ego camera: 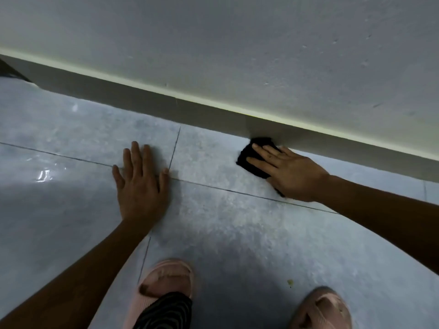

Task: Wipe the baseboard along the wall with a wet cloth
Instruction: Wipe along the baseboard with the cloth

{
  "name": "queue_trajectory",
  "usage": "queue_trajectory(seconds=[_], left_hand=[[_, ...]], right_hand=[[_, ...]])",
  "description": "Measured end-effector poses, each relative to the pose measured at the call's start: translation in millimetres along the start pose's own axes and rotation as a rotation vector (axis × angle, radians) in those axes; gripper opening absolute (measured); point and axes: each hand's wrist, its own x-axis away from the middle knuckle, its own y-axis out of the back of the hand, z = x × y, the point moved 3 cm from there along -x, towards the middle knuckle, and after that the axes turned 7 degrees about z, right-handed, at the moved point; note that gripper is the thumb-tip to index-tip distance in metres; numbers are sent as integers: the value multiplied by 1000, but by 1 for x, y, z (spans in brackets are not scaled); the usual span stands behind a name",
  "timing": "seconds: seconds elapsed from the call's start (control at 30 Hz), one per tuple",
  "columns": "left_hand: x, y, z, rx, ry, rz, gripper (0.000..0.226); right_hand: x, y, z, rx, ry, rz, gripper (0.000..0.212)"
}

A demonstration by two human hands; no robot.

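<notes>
A grey baseboard runs diagonally from upper left to right under a pale wall. A black cloth lies on the floor tile right at the foot of the baseboard, its far corner touching the board. My right hand presses flat on the cloth with fingers spread, covering its near part. My left hand rests flat on the floor tiles with fingers apart, holding nothing, well left of the cloth.
The blue-grey tiled floor is glossy, with a bright reflection at the left. My two feet in pink slippers stand at the bottom edge. A dark object shows at the far left by the baseboard.
</notes>
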Motion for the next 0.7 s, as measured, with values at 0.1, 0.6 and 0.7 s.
queue_trajectory(seconds=[0.1,0.6,0.7], left_hand=[[-1,2,12,29,31,-17,71],[-10,8,43,23,91,-77,65],[-14,15,61,14,132,-97,65]], right_hand=[[-20,14,22,-63,-20,-21,56],[-80,44,73,-119,-8,-87,59],[-83,49,81,-119,-67,-122,59]])
